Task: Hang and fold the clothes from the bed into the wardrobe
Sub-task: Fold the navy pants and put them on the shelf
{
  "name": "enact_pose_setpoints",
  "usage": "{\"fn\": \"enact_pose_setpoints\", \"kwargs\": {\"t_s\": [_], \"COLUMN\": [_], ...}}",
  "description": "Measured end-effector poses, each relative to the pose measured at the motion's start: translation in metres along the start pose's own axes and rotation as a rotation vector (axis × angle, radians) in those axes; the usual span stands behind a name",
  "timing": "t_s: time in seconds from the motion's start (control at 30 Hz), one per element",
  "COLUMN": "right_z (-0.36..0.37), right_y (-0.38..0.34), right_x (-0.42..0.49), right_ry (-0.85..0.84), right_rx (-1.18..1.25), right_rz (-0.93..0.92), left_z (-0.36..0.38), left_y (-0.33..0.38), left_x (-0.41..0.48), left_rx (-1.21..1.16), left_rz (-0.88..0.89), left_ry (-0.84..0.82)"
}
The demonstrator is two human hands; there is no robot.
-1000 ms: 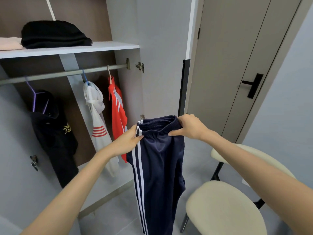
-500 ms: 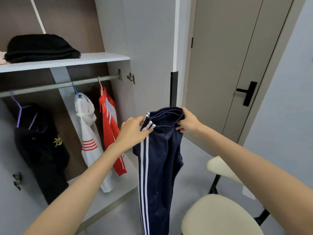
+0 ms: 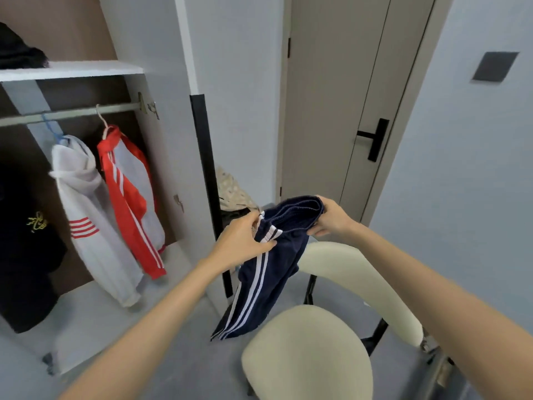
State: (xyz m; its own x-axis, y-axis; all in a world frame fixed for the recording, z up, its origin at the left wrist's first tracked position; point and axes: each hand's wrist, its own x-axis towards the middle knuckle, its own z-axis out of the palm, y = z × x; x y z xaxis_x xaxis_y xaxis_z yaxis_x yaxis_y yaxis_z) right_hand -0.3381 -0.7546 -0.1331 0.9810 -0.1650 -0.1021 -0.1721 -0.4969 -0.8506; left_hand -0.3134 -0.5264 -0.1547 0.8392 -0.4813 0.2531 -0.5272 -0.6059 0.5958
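Navy track trousers (image 3: 259,272) with white side stripes hang in front of me, legs trailing down towards the floor. My left hand (image 3: 240,241) grips the striped side of the waistband. My right hand (image 3: 331,216) pinches the other side of the waistband. To the left stands the open wardrobe with a hanging rail (image 3: 75,114). On the rail hang a white hoodie (image 3: 86,215), a red and white jacket (image 3: 129,197) and a black garment (image 3: 26,249). A black folded item (image 3: 20,53) lies on the upper shelf (image 3: 86,69).
A cream chair (image 3: 308,356) with a curved backrest stands directly below the trousers at lower right. The open wardrobe door (image 3: 202,174) with a black edge is beside my left hand. A closed beige door (image 3: 346,111) with a black handle is behind. A patterned fabric item (image 3: 230,189) sits behind the wardrobe door.
The view has swung right and down, away from the wardrobe. The trousers have come lower and towards the chair, and both hands have bunched the waistband closer together.
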Motion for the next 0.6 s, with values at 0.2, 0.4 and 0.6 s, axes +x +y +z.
{"fn": "enact_pose_setpoints", "kwargs": {"t_s": [0.2, 0.4, 0.6], "right_z": [-0.068, -0.114, -0.148], "right_y": [0.121, 0.231, 0.298], "right_x": [-0.047, -0.106, -0.183], "right_ry": [0.032, 0.089, 0.266], "right_rx": [-0.041, -0.073, -0.092], "right_rz": [0.163, 0.379, 0.485], "left_z": [0.129, 0.242, 0.321], "left_y": [0.068, 0.132, 0.183], "left_x": [-0.012, -0.045, -0.079], "left_rx": [-0.18, -0.347, -0.48], "left_rz": [-0.03, -0.049, -0.103], "left_ry": [-0.305, -0.573, -0.761]}}
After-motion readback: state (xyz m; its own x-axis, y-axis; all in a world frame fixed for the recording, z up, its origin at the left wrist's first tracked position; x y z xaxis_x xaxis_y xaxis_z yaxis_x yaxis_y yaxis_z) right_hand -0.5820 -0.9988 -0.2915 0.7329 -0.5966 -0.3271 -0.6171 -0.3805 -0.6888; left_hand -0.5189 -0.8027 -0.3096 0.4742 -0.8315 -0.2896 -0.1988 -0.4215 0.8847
